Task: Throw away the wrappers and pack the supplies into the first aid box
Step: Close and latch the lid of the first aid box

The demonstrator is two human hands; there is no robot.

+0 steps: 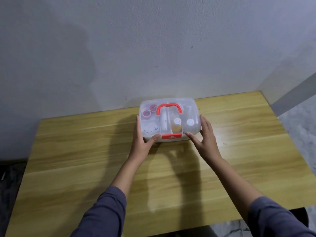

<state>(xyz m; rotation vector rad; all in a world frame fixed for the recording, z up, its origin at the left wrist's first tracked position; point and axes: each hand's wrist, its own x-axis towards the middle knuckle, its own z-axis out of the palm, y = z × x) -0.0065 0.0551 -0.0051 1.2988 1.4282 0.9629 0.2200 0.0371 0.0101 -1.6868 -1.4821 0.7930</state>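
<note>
I see the first aid box (pixel 169 119) at the far middle of the wooden table (pixel 85 159), lid down, red handle (pixel 169 108) folded flat; supplies show through the clear lid; my left hand (pixel 143 142) cups its left end, thumb on the front edge; my right hand (pixel 205 141) flanks the right end, fingers spread; I judge this steadies it by the red latch (pixel 171 136); no wrappers visible.
</note>
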